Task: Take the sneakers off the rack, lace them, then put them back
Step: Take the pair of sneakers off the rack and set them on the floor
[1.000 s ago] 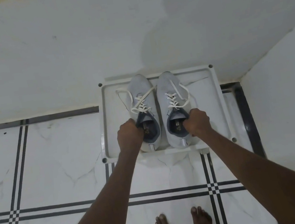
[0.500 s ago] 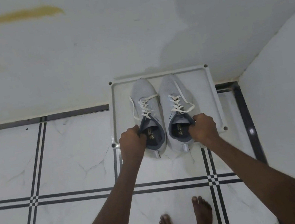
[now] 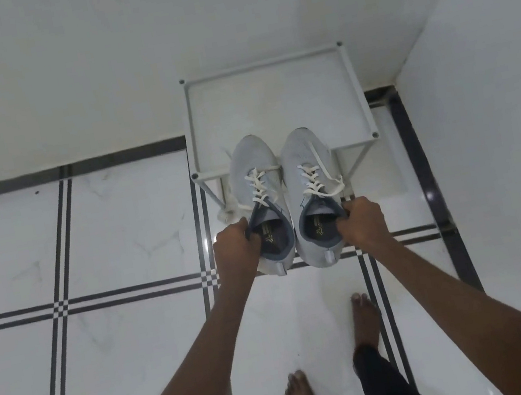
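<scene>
Two pale grey sneakers with dark blue collars and loose white laces hang side by side in the air, in front of the white rack [image 3: 267,67]. My left hand [image 3: 235,248] grips the outer collar of the left sneaker [image 3: 256,170]. My right hand [image 3: 359,223] grips the outer collar of the right sneaker [image 3: 305,161]. Only the toes overlap the rack's front edge in the picture; the heels are over the floor. The rack's top shelf holds nothing.
The rack stands in a corner, with a white wall behind it and another wall [image 3: 493,86] close on the right. The floor is glossy white tile with dark stripes. My bare feet [image 3: 364,318] stand just behind the sneakers.
Both hands have pulled the sneakers back off the rack's shelf toward me. The sneakers were resting on the shelf; now they are held in the air in front of it. My feet have stepped back.
</scene>
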`<state>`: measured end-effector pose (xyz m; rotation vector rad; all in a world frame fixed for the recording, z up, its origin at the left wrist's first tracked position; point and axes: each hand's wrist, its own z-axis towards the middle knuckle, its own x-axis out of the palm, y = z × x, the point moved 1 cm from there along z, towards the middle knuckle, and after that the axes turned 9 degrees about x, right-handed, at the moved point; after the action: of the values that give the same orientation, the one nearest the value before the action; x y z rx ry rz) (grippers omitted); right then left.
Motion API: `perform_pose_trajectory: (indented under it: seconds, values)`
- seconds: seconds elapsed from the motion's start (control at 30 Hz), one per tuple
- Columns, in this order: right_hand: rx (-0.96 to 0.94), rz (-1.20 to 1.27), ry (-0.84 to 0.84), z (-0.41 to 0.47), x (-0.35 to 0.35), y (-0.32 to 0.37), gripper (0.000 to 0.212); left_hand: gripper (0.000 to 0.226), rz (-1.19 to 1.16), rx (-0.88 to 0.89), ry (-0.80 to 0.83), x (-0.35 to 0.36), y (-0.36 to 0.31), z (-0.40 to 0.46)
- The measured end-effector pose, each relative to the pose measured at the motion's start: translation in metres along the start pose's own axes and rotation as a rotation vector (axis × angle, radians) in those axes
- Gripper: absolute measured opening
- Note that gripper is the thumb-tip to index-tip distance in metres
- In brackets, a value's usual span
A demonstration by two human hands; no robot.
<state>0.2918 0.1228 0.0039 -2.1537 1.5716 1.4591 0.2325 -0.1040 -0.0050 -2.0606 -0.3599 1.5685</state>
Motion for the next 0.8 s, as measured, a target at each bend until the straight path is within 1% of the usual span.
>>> perform_pose_trajectory:
  seconds: [0.17,0.3,0.4,0.57,0.7,0.8]
  values:
    - [0.060,0.000,0.048,-0.013,0.055,-0.064,0.012,0.008,-0.034,-0.021,0.067,0.050,0.042,-0.047]
    - [0.058,-0.019,0.066,0.011,0.118,-0.114,0.011,0.010,-0.043,-0.059,0.090,0.121,0.092,-0.065]
    - [0.054,-0.059,0.090,0.042,0.172,-0.150,0.010,0.018,-0.047,-0.075,0.097,0.183,0.132,-0.065]
    - [0.084,-0.009,0.103,0.101,0.268,-0.204,0.009,0.016,-0.032,-0.078,0.120,0.285,0.199,-0.047]
    - [0.121,0.008,0.110,0.132,0.323,-0.240,0.012,0.013,0.011,-0.081,0.143,0.343,0.241,-0.034]
    - [0.076,-0.023,0.044,0.143,0.346,-0.256,0.009,0.011,0.039,-0.046,0.143,0.368,0.254,-0.031]
